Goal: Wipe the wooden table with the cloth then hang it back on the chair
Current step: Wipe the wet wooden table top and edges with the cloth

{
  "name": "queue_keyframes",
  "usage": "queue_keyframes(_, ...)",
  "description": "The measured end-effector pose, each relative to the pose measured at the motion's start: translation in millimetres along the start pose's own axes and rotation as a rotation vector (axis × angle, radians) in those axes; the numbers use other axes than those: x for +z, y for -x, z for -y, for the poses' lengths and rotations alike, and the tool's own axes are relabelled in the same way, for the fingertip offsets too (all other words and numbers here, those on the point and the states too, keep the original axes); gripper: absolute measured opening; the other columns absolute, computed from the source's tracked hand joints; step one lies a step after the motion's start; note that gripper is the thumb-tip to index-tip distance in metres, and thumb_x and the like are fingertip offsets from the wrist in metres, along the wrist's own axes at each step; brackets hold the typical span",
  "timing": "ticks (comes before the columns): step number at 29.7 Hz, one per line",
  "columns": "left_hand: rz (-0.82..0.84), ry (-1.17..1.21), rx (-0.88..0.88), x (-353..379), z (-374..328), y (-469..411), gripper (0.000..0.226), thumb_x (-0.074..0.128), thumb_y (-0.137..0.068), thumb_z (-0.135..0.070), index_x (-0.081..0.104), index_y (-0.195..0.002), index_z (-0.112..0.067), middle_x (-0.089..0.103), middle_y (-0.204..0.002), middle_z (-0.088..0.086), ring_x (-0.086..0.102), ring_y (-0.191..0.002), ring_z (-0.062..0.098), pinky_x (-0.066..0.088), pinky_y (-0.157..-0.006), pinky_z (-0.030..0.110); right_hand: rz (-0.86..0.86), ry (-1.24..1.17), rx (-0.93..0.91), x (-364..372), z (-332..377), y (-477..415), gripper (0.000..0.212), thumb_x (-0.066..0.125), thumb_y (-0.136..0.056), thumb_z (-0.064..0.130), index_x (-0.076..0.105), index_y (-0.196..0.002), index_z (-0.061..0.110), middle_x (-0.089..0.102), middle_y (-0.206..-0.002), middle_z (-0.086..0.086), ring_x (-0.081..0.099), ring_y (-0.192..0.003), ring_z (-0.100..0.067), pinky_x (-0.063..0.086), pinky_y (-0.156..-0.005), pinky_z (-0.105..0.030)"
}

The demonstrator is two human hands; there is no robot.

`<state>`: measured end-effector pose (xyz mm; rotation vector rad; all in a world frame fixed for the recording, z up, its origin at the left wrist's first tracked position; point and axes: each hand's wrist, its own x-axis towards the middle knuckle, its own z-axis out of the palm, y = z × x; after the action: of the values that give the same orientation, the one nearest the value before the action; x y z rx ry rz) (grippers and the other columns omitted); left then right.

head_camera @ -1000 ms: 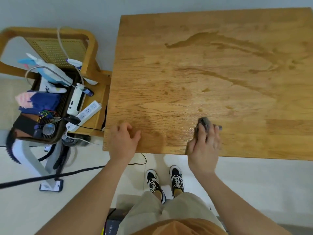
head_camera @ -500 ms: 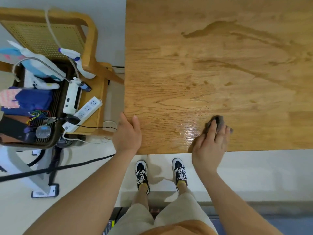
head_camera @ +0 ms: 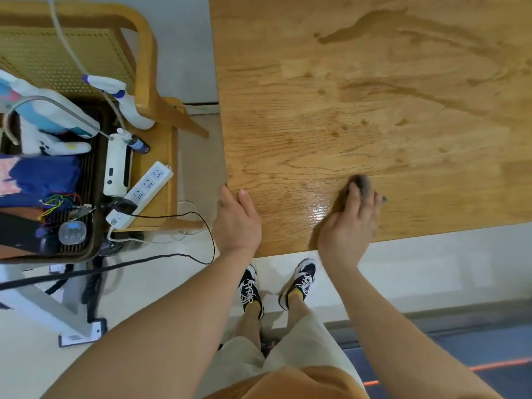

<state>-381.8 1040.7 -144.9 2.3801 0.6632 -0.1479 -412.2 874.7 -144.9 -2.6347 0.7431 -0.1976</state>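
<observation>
Head view: the dark cloth (head_camera: pixel 359 184) sits bunched near the front edge of the wooden worktop (head_camera: pixel 374 116), pressed down under the spread fingers of the right hand (head_camera: pixel 348 226). The left hand (head_camera: pixel 237 220) lies flat on the worktop's near left corner, holding nothing. Just beyond that corner stands the cluttered chair (head_camera: pixel 147 56).

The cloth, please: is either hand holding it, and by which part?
The right hand presses the bunched cloth onto the table, fingers spread over its top. The left hand rests flat on the table corner, holding nothing.
</observation>
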Motion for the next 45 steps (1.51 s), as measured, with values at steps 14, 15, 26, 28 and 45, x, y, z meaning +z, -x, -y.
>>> queue_keyframes(14, 0.012, 0.038, -0.024, 2.0, 1.8, 0.2, 0.040, 0.024, -0.099, -0.042, 0.039, -0.126, -0.018, 0.062, -0.102, 0.004, 0.060, -0.084, 0.028, 0.041, -0.065, 0.034, 0.098, 0.000, -0.227, 9.5, 22.8, 17.1, 0.055, 0.032, -0.089, 0.016, 0.046, -0.142, 0.014, 0.037, -0.154, -0.015, 0.024, -0.146, -0.036, 0.021, -0.117, -0.054)
queue_keyframes(15, 0.017, 0.051, -0.031, 0.7, 1.5, 0.1, 0.037, 0.025, -0.098, -0.042, 0.040, -0.124, -0.020, 0.062, -0.102, 0.003, 0.060, -0.084, 0.028, 0.041, -0.066, 0.034, 0.146, -0.024, -0.365, 17.8, 36.6, 36.1, 0.052, 0.034, -0.092, 0.017, 0.045, -0.143, 0.016, 0.039, -0.153, -0.013, 0.024, -0.146, -0.034, 0.019, -0.118, -0.050)
queue_keyframes(26, 0.024, 0.046, -0.038, -7.2, -12.2, 4.8, 0.014, 0.025, -0.101, -0.036, 0.033, -0.098, -0.025, 0.053, -0.085, -0.002, 0.045, -0.068, 0.017, 0.029, -0.058, 0.030, 0.079, 0.001, -0.259, -16.7, -31.7, -14.5, 0.048, 0.038, -0.084, 0.019, 0.056, -0.128, 0.012, 0.048, -0.145, -0.014, 0.034, -0.141, -0.037, 0.034, -0.109, -0.057)
queue_keyframes(28, 0.019, 0.026, -0.032, -7.8, -12.6, 5.2, 0.014, 0.025, -0.101, -0.036, 0.032, -0.097, -0.024, 0.051, -0.084, -0.002, 0.045, -0.067, 0.018, 0.029, -0.058, 0.030, 0.008, -0.023, -0.031, -12.0, -17.3, -13.9, 0.048, 0.038, -0.084, 0.022, 0.054, -0.127, 0.009, 0.046, -0.145, -0.018, 0.032, -0.141, -0.038, 0.031, -0.111, -0.058)
queue_keyframes(45, 0.462, 0.624, -0.341, -22.9, -48.8, -118.4, 0.033, 0.043, -0.091, -0.050, 0.044, -0.110, -0.023, 0.056, -0.098, -0.005, 0.056, -0.091, 0.018, 0.046, -0.083, 0.037, -0.065, -0.011, 0.103, 30.7, 79.4, 20.1, 0.035, 0.047, -0.093, 0.025, 0.058, -0.122, 0.010, 0.050, -0.144, -0.012, 0.032, -0.143, -0.033, 0.028, -0.115, -0.053)
